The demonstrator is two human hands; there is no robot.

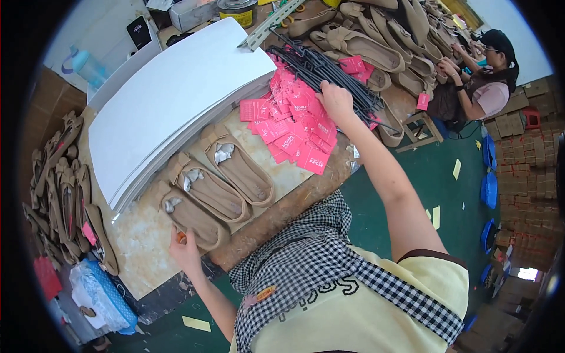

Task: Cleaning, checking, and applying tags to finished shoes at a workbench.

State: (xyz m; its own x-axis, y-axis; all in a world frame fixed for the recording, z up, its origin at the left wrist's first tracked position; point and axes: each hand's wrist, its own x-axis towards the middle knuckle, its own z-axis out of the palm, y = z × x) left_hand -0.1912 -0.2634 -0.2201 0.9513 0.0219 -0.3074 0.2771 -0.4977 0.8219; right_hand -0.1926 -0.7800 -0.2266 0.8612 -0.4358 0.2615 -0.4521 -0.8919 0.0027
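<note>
Beyond the shoes, white paper; alongside, pink tags.

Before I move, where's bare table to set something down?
The widest bare patch of table lies left of the left hand, between the paper stack and near edge. A narrow strip separates the three lined-up shoes from the pink tags. It's crowded around the right hand: tags, black rods, heaped shoes beyond.

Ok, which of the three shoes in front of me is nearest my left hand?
The leftmost shoe: your left hand is right beside it, while the middle shoe and right shoe lie farther off.
</note>
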